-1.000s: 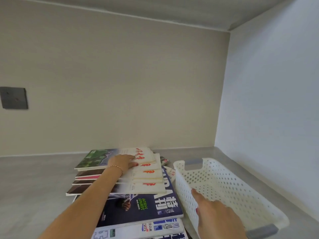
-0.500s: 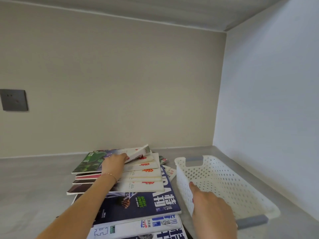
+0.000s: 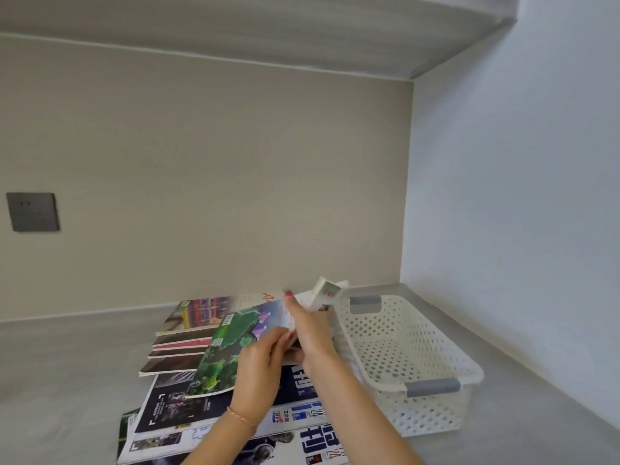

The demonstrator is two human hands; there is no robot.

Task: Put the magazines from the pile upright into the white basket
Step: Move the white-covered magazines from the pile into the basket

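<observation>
Both hands closed on one magazine, lifted clear of the pile and tilted, green cover up. Left hand clamped on its near right part, thumb over the cover, fingers under. Right hand closed on its far right corner, a red-nailed fingertip raised above the edge. Pages curled up and fanned just past the right hand, white edge toward the basket. Thin bracelet seen on the left wrist.

Directly below the grip: the pile, several magazines stacked flat and staggered, spines to the left. Under that stack, larger magazines with a dark cover and blue-lettered white covers, spread flat toward the near edge of the counter, partly hidden by both forearms.

Just right of the grip: white basket with holes in its walls and grey handles at the far and near ends, standing on the counter close beside the pile. Nothing seen inside it. Held magazine not yet over the rim, fanned corner close to the basket's far left corner; touching or not, impossible to tell.

Far left of the grip, up on the wall: grey socket plate.
</observation>
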